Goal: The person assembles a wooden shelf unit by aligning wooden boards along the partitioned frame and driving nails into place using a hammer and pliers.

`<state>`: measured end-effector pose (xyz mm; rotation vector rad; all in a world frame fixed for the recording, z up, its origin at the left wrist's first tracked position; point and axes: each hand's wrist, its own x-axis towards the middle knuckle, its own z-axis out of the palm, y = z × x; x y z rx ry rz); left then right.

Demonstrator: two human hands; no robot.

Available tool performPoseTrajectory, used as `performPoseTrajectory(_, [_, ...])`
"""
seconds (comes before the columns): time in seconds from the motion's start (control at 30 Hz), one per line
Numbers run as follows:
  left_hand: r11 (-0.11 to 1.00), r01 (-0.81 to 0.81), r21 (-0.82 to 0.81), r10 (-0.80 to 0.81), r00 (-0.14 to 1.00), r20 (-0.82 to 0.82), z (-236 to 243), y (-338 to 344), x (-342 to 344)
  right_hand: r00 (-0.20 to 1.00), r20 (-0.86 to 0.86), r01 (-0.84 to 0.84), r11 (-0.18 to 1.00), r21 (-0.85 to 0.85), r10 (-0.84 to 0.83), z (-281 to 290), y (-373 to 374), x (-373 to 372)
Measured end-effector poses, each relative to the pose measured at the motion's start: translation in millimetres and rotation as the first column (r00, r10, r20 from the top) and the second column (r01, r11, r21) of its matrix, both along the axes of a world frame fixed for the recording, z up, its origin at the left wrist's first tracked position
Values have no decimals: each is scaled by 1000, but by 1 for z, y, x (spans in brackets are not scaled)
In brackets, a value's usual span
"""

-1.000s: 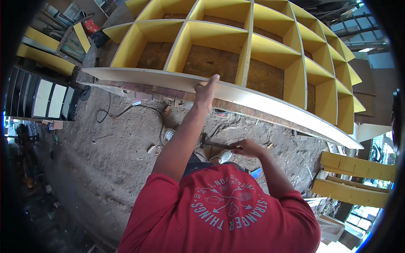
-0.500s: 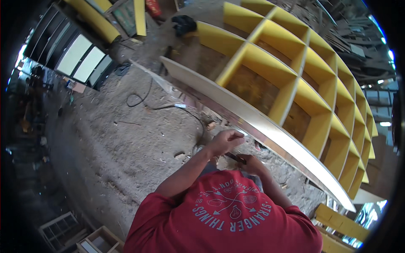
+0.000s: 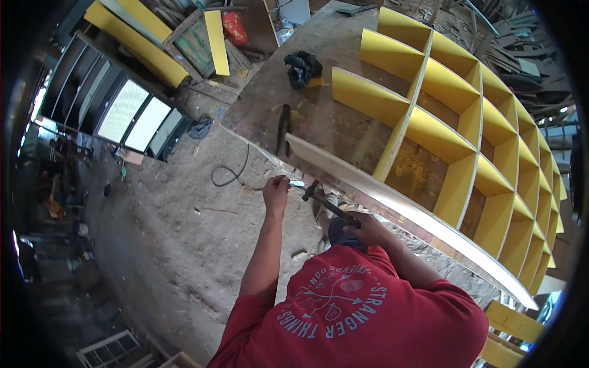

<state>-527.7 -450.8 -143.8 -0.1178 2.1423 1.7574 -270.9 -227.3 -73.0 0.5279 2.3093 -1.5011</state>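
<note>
My right hand (image 3: 367, 229) grips a hammer (image 3: 331, 207) by its handle, and the head points away from me to the left. Close to the hammer's head, my left hand (image 3: 275, 191) is raised with its fingers pinched together; what they hold is too small to make out. Both hands are on the near side of a long pale board (image 3: 392, 199), which stands on edge along a low worktable (image 3: 257, 101). Behind the board, a large grid frame of yellow panels (image 3: 443, 136) stands on the same table, its edges stepping in a curve.
A black plastic bag (image 3: 302, 67) and a long dark tool (image 3: 283, 126) lie on the worktable. A dark cable (image 3: 228, 178) loops over the dirt floor (image 3: 184, 239). Yellow boards (image 3: 138, 46), a red container (image 3: 235, 28) and a dark cabinet (image 3: 126, 110) stand at the far left.
The view has shifted, showing more of the worktable. My left hand has reached out left, away from my body, with its fingers pinched. The hammer has come up and its head now shows.
</note>
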Motion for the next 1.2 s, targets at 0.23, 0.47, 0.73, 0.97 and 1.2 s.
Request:
performPoseTrajectory(0.23, [850, 242, -468, -471, 745, -472, -22, 38, -119, 991, -16, -128, 989, 68, 130, -51, -10, -96])
performPoseTrajectory(0.47, [640, 305, -705, -675, 661, -327, -32, 66, -187, 996, -34, 80, 994, 75, -78, -51, -56, -138])
performPoseTrajectory(0.73, [693, 691, -206, -667, 723, 180, -38, 44, -297, 904, -65, 427, 895, 131, -422, -63, -157, -194])
performPoseTrajectory(0.97, [564, 760, 321, -820, 470, 327, 19, -7, -330, 623, -126, 782, 613, 112, -772, -49, -192, -284])
performPoseTrajectory(1.2, [241, 867, 436, -931, 333, -147, 81, -28, -261, 648, -317, 744, 665, 69, -692, 12, -198, -271])
